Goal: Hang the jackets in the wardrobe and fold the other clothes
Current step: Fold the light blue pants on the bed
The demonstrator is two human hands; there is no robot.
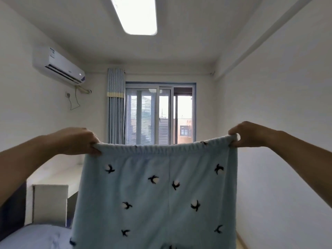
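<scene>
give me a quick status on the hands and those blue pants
Left hand and right hand each grip a waistband corner. Blue pants held up, spread flat, not yet folded. Nothing in the way.

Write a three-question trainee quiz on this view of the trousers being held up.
1. True or false: the left hand and the right hand each grip one end of the waistband of the trousers.
2. Where is the air conditioner mounted? A. on the left wall. B. on the right wall. C. on the ceiling.
3. Fill the blank: the curtain hangs to the ___ of the window.

Key: 1 true; 2 A; 3 left.
</scene>
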